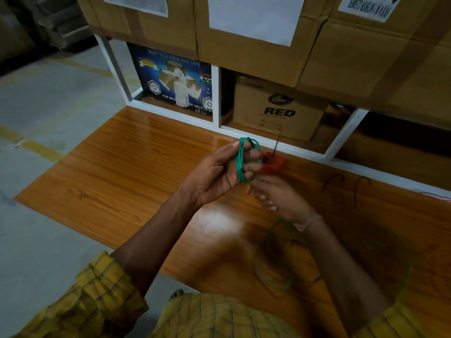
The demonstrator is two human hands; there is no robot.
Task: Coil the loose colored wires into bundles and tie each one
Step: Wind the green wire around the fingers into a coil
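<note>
Green wire (244, 159) is wound in loops round the left hand's (219, 172) fingers, above the wooden board. Right hand (273, 193) pinches the loose tail; feed it snug, keep turns stacked, red bundle (273, 163) sits behind.

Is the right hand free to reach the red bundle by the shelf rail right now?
Probably not yet. The right hand looks busy pinching the green wire that the left hand holds coiled. The red bundle lies just beyond, with nothing between.
</note>
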